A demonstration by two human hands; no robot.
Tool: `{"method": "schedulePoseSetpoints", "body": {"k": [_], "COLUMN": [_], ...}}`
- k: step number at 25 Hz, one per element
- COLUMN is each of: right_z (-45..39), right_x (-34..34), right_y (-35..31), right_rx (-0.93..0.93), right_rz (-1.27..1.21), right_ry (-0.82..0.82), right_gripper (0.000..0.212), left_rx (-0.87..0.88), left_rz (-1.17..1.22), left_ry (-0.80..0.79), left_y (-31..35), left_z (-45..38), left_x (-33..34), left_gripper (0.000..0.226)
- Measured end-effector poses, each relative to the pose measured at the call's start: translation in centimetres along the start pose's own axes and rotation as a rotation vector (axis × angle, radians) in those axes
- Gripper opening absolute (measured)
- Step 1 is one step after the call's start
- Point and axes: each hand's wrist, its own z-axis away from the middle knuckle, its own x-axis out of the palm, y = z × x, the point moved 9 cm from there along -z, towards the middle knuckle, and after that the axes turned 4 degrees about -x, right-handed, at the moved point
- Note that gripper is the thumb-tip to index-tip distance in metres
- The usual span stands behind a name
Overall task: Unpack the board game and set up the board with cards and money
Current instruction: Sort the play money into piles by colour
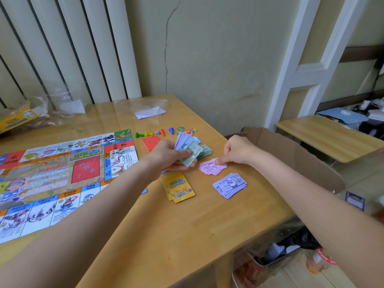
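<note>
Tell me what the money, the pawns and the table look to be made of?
Money: thin matte printed paper, it seems; the notes fan and curl at their edges. Pawns: probably moulded plastic, glossy and in solid bright colours. Table: wood or wood-look laminate, with visible grain and a shiny sealed finish reflecting the wall; which of the two I cannot tell.

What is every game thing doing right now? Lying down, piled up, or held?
Colourful paper game board: unfolded flat.
Mixed fan of paper banknotes: gripped by left hand.
Pink banknote pile: loose, touched by right hand.
Purple banknote pile: stacked, untouched.
Yellow card deck: face-down stack.
Plastic pawns: some upright, some tipped.
</note>
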Motion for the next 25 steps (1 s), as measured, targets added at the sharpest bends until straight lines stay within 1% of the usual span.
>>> {"method": "schedulePoseSetpoints", "body": {"k": [1,2,3,4,5,6,8,10,12,14,16,18,20,22,24,25], "right_z": [0.0,0.0,0.0,-0.1,-0.1,0.0,-0.1,-0.7,-1.6,-2.4,-3.0,-3.4,-3.9,-4.3,-4.5,-4.5], "right_x": [-0.3,-0.7,-1.2,-1.4,-1.5,-1.4,-1.1,-1.1,-1.5,-1.4,-0.3,0.9,1.2,1.3,1.0,0.6], "right_y": [-0.3,-0.7,-1.2,-1.9,-2.7,-3.5,-4.8,-5.5,-4.9,-3.6,-2.7,-2.3,-2.0,-1.8,-1.8,-2.0], "right_rx": [-0.008,-0.025,-0.05,-0.081,-0.11,-0.138,-0.205,-0.231,-0.169,-0.055,0.038,0.08,0.076,0.056,0.035,0.011], "right_rz": [0.016,-0.02,-0.136,-0.308,-0.48,-0.587,-0.606,-0.586,-0.648,-0.693,-0.65,-0.514,-0.274,-0.096,-0.035,-0.044], "right_ry": [0.015,0.036,0.05,0.045,0.012,-0.03,-0.077,-0.043,0.046,0.101,0.045,-0.01,0.008,0.037,0.069,0.108], "right_gripper": [0.037,0.039,0.038,0.034,0.03,0.027,0.016,0.012,0.01,0.009,0.009,0.014,0.025,0.025,0.022,0.024], "left_rx": [-0.011,-0.022,-0.032,-0.04,-0.044,-0.044,-0.023,0.023,0.062,0.086,0.071,0.042,0.026,0.008,-0.015,-0.024], "left_rz": [0.023,0.045,0.061,0.07,0.075,0.075,0.078,0.13,0.229,0.274,0.279,0.281,0.274,0.261,0.251,0.246], "left_ry": [-0.013,-0.024,-0.032,-0.037,-0.044,-0.053,-0.07,-0.069,-0.033,0.032,0.076,0.073,0.037,0.001,-0.013,-0.014], "left_y": [-0.1,-0.1,-0.1,-0.1,-0.1,0.0,0.4,1.2,1.9,2.0,1.3,0.6,0.3,0.0,-0.3,-0.4], "left_z": [0.0,-0.1,-0.2,-0.3,-0.3,-0.3,-0.3,-0.4,-0.8,-1.2,-1.3,-1.4,-1.5,-1.6,-1.8,-1.9], "left_x": [0.1,0.3,0.4,0.4,0.4,0.5,0.8,0.6,-0.4,-1.8,-2.9,-3.3,-3.0,-2.5,-2.3,-2.3], "left_gripper": [0.007,0.006,0.006,0.006,0.006,0.007,0.008,0.01,0.017,0.017,0.013,0.01,0.009,0.01,0.009,0.009]}}
